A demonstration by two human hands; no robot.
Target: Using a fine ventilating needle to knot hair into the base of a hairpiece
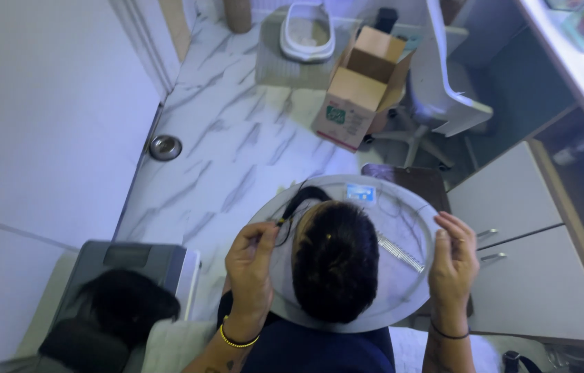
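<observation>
A round grey tray (402, 207) sits in front of me, carrying a dark-haired wig head (337, 259), a metal comb (400, 252) to its right and a small blue packet (361, 193) at the far rim. Below it, the white marble floor (237, 152) holds a steel bowl (166, 147) by the wall, an open cardboard box (361, 86) and a white litter tray (308, 31) on a mat.

Two hands: left (250, 266), right (453, 259). One round tray (402, 304), one wig head (337, 259), one comb (400, 252), one small blue packet (361, 193). One cardboard box (363, 86), one white chair (444, 76), one litter tray (308, 31), one metal bowl (166, 147). Two drawers (513, 200).
</observation>
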